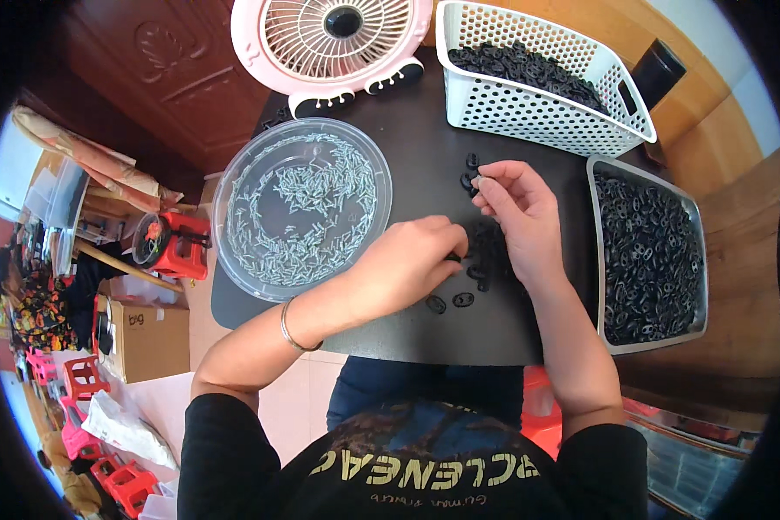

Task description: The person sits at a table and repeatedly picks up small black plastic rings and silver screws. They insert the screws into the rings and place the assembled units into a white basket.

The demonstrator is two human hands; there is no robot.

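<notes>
My right hand [522, 208] is over the dark table with thumb and forefinger pinched together at a small black piece [468, 182]. Just nearer and to the left, my left hand [418, 258] has its fingers curled round a small black part [452, 257], mostly hidden by them. Between and below the hands lies a loose pile of black pieces [487, 247]. Two flat black ovals with holes [464, 300] lie near the table's front edge. Left of my left hand stands a round clear tub [221, 247] holding many small silvery screws [308, 186].
A white perforated basket [537, 126] of black parts stands at the back right. Right of my forearm is a pale tray [596, 260] full of black ovals. A pink fan [325, 91] stands behind the tub. Red stools [182, 251] and a cardboard box [152, 342] are on the floor left.
</notes>
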